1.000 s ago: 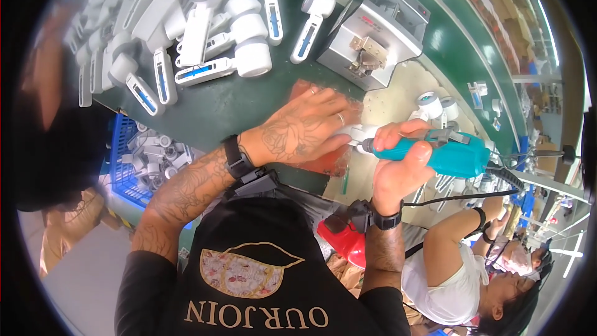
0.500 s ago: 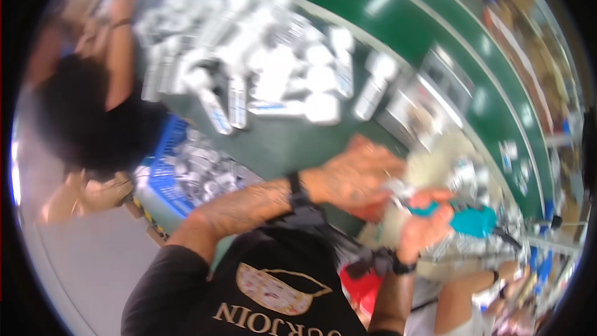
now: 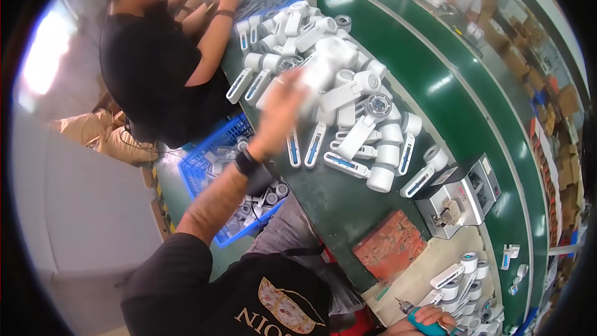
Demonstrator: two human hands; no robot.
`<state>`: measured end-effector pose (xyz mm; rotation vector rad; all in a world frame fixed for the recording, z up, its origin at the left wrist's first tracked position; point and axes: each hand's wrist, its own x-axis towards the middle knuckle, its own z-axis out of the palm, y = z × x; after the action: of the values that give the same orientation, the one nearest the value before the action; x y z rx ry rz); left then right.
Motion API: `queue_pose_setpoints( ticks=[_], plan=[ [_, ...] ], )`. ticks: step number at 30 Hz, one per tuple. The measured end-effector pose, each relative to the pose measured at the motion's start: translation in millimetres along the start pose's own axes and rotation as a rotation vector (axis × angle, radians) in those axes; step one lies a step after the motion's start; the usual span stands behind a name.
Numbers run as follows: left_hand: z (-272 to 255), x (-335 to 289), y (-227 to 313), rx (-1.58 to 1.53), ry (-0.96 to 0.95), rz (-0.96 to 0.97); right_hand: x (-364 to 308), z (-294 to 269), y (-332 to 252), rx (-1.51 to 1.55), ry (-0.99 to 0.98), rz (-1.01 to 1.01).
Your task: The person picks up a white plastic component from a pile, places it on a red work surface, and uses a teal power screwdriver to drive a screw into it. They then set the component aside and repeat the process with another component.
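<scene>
My left hand (image 3: 283, 109) reaches over a heap of white plastic units with round heads and slotted handles. Its fingers are smeared by motion and appear closed on a white plastic unit (image 3: 320, 68), blurred along with the hand. Below and around it lie more such units, among them one with an open grey ring head (image 3: 378, 106) and one with a blue strip in its handle (image 3: 346, 165). At the bottom right, my right hand (image 3: 433, 316) wraps round a teal electric screwdriver (image 3: 423, 323); its bit points up and left, touching nothing.
A worn red pad (image 3: 390, 246) lies on the green bench beside a grey-and-black machine (image 3: 457, 202). More white units (image 3: 463, 286) stand near the right hand. A blue basket (image 3: 208, 149) of parts sits left of the bench. A co-worker in black (image 3: 149, 56) works at far left.
My left hand has swung from the screwdriver up and left to the heap. The right hand, still gripping the screwdriver, now shows lower in view. The view has shifted, uncovering the red pad.
</scene>
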<state>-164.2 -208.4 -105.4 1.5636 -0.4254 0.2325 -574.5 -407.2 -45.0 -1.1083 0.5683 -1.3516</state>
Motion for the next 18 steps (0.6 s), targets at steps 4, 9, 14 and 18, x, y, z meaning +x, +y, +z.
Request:
queue_pose_setpoints(
  ticks=[4,9,14,18],
  plan=[
    [-85.7,111.0,-51.6,0.048,0.300,-0.184,-11.5,4.9,3.6,-0.178,-0.043,-0.017],
    [-135.8,168.7,-98.1,0.626,0.277,-0.100,-11.0,10.2,-3.1,-0.379,-0.227,0.059],
    [-116.7,169.8,-96.5,0.913,-0.074,0.011,-24.7,-14.5,13.2,-0.172,-0.090,0.062],
    [-140.2,163.9,-93.0,0.885,-0.017,0.013,-46.1,-96.7,61.0,-0.442,0.203,-0.033]
  ],
)
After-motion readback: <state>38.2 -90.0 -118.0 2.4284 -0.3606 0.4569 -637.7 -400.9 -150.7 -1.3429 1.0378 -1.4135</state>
